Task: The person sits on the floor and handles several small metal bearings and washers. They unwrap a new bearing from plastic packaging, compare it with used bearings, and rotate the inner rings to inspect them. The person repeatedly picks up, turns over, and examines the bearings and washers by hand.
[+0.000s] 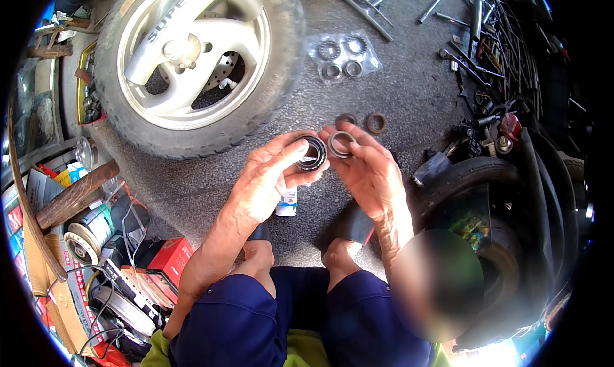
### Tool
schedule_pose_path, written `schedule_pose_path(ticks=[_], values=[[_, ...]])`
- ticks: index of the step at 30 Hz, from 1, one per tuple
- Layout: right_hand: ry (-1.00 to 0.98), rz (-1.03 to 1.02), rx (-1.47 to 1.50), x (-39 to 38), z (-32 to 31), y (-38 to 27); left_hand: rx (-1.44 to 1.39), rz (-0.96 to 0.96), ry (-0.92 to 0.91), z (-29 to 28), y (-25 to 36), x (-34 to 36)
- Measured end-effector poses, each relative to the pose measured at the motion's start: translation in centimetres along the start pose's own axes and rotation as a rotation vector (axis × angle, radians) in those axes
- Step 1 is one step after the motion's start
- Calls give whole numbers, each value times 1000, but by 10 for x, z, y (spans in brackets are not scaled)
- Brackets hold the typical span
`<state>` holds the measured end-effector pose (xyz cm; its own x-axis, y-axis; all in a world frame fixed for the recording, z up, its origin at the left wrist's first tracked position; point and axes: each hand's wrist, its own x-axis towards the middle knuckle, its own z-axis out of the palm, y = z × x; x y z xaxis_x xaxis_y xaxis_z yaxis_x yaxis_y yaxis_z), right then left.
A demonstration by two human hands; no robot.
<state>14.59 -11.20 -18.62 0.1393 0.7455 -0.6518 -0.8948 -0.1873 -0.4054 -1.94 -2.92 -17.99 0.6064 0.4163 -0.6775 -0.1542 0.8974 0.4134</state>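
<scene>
Between the thumb and fingers of my left hand (268,168) is a dark-rimmed bearing ring (322,151), its open middle facing up. Close beside it, my right hand (374,172) pinches a thinner, shiny metal ring (341,144) against the fingers. The two rings are side by side, nearly touching. Just beyond my right fingers, a brown ring (376,122) lies on the ground, and another dark ring (346,118) is partly hidden by the fingertips. Farther off rests a clear blister pack (346,56) with several bearing parts in it. Below my left hand stands a small white-and-blue package (287,202).
A motorcycle wheel (192,66) with a pale fork leg fills the far left. Wrenches and other tools (473,66) are strewn at the far right. Black tyres (470,175) stand near right. Boxes (169,264) and a wooden handle (77,194) crowd the left side.
</scene>
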Motion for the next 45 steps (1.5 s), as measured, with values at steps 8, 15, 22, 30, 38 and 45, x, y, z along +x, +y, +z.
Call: schedule_pose_path(ticks=[8, 15, 22, 30, 38, 45], values=[[114, -185, -296, -9, -1, -19, -66, -43, 22, -1, -1, 3], [-18, -419, -1241, -22, 24, -4, -111, -38, -19, 1, -5, 2], [-52, -684, -1513, -17, 25, 5, -162, -91, -19, 4, -6, 1], [-52, -732, -1470, -30, 35, 8, -289, -175, -70, 1, -3, 2], [-196, -506, -1526, -48, 54, 23, -483, -229, -206, 2, 0, 2], [23, -536, -1326, -52, 66, -8, -444, -201, -242, 3, -4, 3]])
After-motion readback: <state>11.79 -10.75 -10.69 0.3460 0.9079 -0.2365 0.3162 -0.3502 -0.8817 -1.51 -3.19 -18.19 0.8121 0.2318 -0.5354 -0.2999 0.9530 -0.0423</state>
